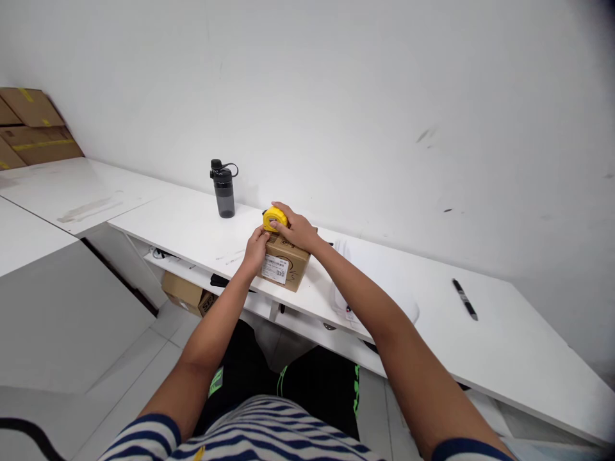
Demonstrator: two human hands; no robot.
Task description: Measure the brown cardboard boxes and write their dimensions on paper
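Observation:
A small brown cardboard box (298,272) with a white printed label (275,269) sits near the front edge of the white table. My right hand (298,227) is closed around a yellow tape measure (273,219), held at the top left of the box. Against the box's left side is my left hand (256,248), its fingers bent and pressed together just under the tape measure. Whether those fingers pinch the end of the tape or only the box edge cannot be made out.
A dark shaker bottle (223,191) stands behind to the left. To the right lie a clear plastic container (340,298), partly behind my forearm, and a black marker (464,299). Cardboard boxes (43,144) are stacked far left; another box (185,293) is below the tabletop.

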